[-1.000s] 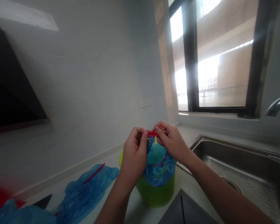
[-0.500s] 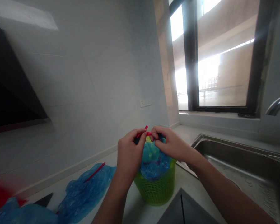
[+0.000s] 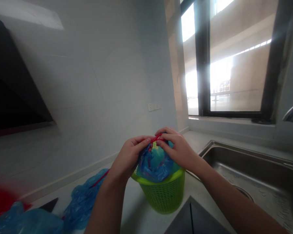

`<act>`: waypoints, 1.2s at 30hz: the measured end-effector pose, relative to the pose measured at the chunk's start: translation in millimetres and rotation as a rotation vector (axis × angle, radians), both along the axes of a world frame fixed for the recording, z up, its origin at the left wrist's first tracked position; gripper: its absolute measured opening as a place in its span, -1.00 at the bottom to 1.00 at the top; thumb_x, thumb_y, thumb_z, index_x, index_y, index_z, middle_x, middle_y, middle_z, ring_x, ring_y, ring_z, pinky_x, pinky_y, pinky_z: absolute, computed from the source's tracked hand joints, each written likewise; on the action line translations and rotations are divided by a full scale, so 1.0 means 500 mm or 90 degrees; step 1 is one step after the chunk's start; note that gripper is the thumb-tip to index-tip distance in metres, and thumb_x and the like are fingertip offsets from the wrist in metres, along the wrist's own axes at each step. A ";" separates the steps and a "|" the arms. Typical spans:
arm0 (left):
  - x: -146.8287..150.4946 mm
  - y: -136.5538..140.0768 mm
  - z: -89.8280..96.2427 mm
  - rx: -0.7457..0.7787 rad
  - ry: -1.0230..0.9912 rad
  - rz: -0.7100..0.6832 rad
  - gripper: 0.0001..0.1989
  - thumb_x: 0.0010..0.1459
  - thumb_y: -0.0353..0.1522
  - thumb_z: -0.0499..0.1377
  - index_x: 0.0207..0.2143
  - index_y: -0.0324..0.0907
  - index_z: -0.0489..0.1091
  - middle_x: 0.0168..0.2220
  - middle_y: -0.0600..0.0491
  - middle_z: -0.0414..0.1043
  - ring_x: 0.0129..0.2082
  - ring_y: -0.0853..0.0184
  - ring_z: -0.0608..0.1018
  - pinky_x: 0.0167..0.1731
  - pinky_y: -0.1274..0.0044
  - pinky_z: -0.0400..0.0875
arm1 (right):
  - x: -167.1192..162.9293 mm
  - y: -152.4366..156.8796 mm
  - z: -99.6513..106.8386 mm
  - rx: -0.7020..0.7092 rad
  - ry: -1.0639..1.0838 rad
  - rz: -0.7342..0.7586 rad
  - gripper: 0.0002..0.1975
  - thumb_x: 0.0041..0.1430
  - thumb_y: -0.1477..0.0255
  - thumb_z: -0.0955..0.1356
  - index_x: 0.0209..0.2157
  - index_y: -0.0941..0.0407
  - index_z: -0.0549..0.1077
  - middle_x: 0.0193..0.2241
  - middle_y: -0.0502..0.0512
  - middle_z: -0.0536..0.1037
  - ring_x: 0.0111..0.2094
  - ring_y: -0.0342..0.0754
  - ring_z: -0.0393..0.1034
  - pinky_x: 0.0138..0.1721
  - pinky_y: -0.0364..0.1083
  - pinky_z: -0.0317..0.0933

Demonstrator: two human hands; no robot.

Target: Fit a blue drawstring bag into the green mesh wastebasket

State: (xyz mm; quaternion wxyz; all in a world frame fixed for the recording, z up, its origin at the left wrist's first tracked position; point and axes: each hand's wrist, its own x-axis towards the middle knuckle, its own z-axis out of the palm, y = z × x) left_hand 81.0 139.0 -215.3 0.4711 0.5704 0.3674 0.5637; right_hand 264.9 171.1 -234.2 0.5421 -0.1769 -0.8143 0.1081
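Note:
A green mesh basket (image 3: pixel 162 196) stands on the counter, with a blue plastic bag (image 3: pixel 153 167) gathered in its mouth. Above the rim, my left hand (image 3: pixel 132 152) pinches a red drawstring (image 3: pixel 157 137) at the bag's edge. Its right-hand stretch is pinched by my right hand (image 3: pixel 173 143), with the fingers curled over it. Both hands meet almost fingertip to fingertip at the back of the basket. My fingers partly hide the drawstring, so I cannot tell whether it is knotted.
Left of the basket lies another crumpled blue bag (image 3: pixel 81 201) with a red strip. More blue plastic (image 3: pixel 26 221) and a blurred red thing (image 3: pixel 2 201) sit at the far left. A steel sink (image 3: pixel 249 169) is on the right; a grey angular object (image 3: pixel 191 217) is in front.
My left hand has shifted slightly left and the bag's mouth has been pulled up beside it. My right fingers have come over the red drawstring. The view has turned slightly.

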 end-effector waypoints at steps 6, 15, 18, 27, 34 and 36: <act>-0.024 0.033 -0.002 0.085 -0.057 0.171 -0.68 -0.14 -0.28 0.46 -0.30 -0.22 0.59 -0.46 0.01 0.53 -0.50 0.41 0.48 -0.44 0.60 0.37 | 0.033 0.029 0.016 -0.207 0.123 0.130 -0.68 0.28 0.37 0.30 -0.57 0.12 0.40 -0.20 0.06 0.51 -0.19 -0.06 0.40 -0.11 -0.05 0.19; -0.133 0.084 0.017 0.114 -0.303 0.386 -0.83 -0.10 -0.55 0.30 -0.37 -0.28 0.48 -0.52 0.09 0.40 -0.55 0.53 0.43 -0.47 0.71 0.35 | 0.098 0.125 0.001 -0.197 0.391 -0.157 -0.70 0.09 0.38 0.33 -0.68 0.10 0.31 -0.48 0.00 0.47 -0.36 -0.06 0.32 -0.24 -0.05 0.11; -0.136 0.075 0.018 0.092 -0.277 0.366 -0.81 -0.07 -0.53 0.31 -0.32 -0.27 0.48 -0.48 0.07 0.44 -0.52 0.50 0.46 -0.46 0.68 0.37 | 0.086 0.132 -0.010 -0.198 0.396 -0.173 -0.74 0.13 0.34 0.32 -0.60 0.11 0.42 -0.53 -0.01 0.45 -0.41 -0.06 0.32 -0.28 -0.05 0.15; -0.102 0.020 0.036 0.177 -0.240 0.298 -0.72 -0.18 -0.44 0.39 -0.35 -0.19 0.44 -0.42 0.07 0.54 -0.36 0.38 0.56 -0.25 0.54 0.45 | 0.054 0.086 0.006 -0.304 0.519 0.033 -0.90 0.04 0.40 0.40 -0.49 0.11 0.43 -0.49 -0.05 0.43 -0.42 -0.14 0.33 -0.29 -0.11 0.27; -0.024 -0.009 0.025 0.205 -0.094 0.266 -0.68 -0.08 -0.40 0.36 -0.22 -0.23 0.46 -0.57 0.14 0.43 -0.56 0.45 0.40 -0.46 0.62 0.29 | 0.023 0.008 0.021 -0.379 0.428 0.203 -0.90 0.06 0.46 0.40 -0.40 0.10 0.37 -0.60 -0.09 0.43 -0.54 -0.18 0.27 -0.45 -0.17 0.18; 0.000 -0.014 0.014 0.204 -0.023 0.234 -0.71 0.00 -0.35 0.34 -0.19 -0.20 0.45 -0.57 0.13 0.44 -0.55 0.41 0.42 -0.48 0.59 0.28 | 0.015 -0.010 0.020 -0.397 0.335 0.198 -0.90 0.14 0.41 0.38 -0.40 0.10 0.37 -0.60 -0.06 0.47 -0.56 -0.17 0.30 -0.47 -0.16 0.19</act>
